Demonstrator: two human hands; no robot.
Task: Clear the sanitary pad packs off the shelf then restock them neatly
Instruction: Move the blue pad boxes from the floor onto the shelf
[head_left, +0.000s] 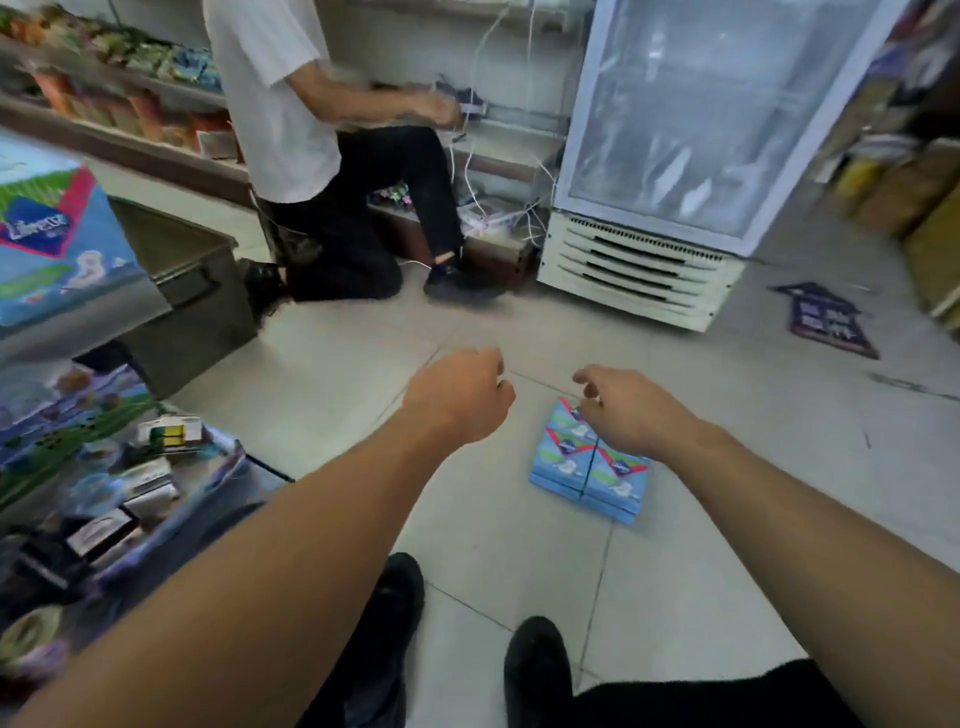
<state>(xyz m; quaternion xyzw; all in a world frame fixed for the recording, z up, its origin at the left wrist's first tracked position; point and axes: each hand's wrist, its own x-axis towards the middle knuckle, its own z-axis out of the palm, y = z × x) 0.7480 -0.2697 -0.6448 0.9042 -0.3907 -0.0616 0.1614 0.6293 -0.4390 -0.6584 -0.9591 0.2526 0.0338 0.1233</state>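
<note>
A small stack of blue sanitary pad packs (576, 467) lies on the tiled floor in front of my feet. My right hand (623, 410) hovers just above its far corner, fingers loosely curled, holding nothing. My left hand (457, 395) hangs over bare floor to the left of the stack, fingers curled in, also holding nothing. Another blue pad pack (47, 234) sits on the shelf at the far left, close to the camera.
A person in a white shirt (311, 156) kneels ahead by a low shelf with cables. A glass-door fridge (675, 145) stands at the back right. A metal box (192, 280) and cluttered shelves (119, 467) line the left. A blue sign (826, 322) lies on the floor.
</note>
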